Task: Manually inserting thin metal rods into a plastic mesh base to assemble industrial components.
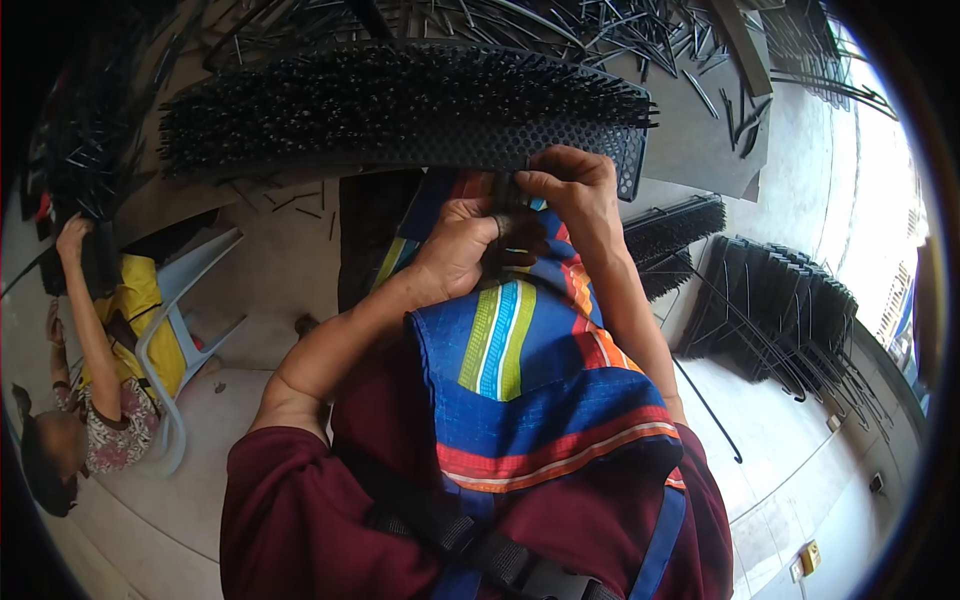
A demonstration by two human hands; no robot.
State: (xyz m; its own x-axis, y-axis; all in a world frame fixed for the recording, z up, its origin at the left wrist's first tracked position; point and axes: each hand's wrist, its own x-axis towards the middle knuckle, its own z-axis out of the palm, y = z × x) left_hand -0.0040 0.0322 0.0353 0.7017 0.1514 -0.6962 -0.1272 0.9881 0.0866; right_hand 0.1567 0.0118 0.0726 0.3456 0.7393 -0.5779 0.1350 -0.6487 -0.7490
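In front of me a long black perforated panel (pixel 450 148) lies crosswise, its near rows of holes bare. Rows of black bristle-like strips (pixel 380 95) stand up from the far part. At the panel's near edge, my right hand (pixel 578 185) is closed in a pinch, thumb against fingers; what it pinches is too small to make out. Just below and to its left, my left hand (pixel 458 245) is curled round a dark bundle of strips (pixel 512 240) above my striped blue apron (pixel 540 320).
Loose black strips (pixel 640 30) cover the table (pixel 700 135) beyond the panel. Stacked black bristled panels (pixel 775 310) and long hooked rods (pixel 715 410) are at right. On the left, another person (pixel 110 400) works by a pale blue chair (pixel 165 340).
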